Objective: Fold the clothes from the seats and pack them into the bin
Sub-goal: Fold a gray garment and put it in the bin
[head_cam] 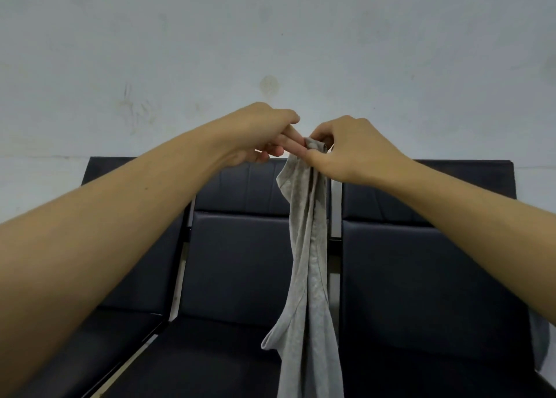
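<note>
while the right hand (346, 147) pinches the grey garment (307, 247) at its top, centre frame, its long axis hangs straight down over the seats (240, 262), the left hand's (264, 135) straight fingers touching beside that grip.

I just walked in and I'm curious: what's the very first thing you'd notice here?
Two bare arms reach forward, and the right hand pinches the top of a long, limp grey cloth garment hanging mid-picture. The left hand touches that same top edge with its fingers. Behind them stands a row of dark padded seats against a pale, scuffed wall.
</note>
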A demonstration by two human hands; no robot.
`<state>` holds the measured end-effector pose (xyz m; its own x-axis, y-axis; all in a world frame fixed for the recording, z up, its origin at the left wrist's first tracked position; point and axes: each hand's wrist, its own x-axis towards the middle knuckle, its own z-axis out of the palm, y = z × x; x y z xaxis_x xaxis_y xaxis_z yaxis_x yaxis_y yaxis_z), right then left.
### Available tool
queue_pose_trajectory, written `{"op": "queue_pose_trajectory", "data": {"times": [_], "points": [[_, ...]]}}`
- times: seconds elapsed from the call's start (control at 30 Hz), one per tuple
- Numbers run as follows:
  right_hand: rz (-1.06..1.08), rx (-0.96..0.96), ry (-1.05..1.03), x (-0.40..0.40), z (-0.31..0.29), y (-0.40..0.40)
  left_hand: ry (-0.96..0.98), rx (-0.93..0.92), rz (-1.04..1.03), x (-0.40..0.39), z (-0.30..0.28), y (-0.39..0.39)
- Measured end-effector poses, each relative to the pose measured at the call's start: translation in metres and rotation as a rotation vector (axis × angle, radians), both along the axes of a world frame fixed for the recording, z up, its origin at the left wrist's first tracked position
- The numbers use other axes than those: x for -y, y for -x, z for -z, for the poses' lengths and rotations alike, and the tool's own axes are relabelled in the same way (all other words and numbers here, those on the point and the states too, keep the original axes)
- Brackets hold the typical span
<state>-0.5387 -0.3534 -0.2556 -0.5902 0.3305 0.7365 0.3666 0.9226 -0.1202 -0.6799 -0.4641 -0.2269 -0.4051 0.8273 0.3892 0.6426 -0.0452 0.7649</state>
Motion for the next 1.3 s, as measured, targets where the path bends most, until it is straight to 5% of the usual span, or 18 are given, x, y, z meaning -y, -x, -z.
{"op": "queue_pose_trajectory", "data": {"times": [0.5,0.8,1.03,1.3], "points": [[-0.389,-0.131,0.364,-0.014,-0.054,-0.049,0.032,-0.33,0.181,0.009,-0.007,0.031],[-0.392,-0.344,0.247,0.011,-0.128,-0.095,-0.361,-0.236,0.199,0.043,-0.09,-0.006],[-0.351,-0.438,0.14,0.039,-0.189,-0.13,-0.444,-0.37,0.149,0.084,-0.149,-0.054],[-0.347,-0.375,0.262,0.067,-0.208,-0.139,-0.446,-0.352,0.143,0.097,-0.172,-0.074]]}}
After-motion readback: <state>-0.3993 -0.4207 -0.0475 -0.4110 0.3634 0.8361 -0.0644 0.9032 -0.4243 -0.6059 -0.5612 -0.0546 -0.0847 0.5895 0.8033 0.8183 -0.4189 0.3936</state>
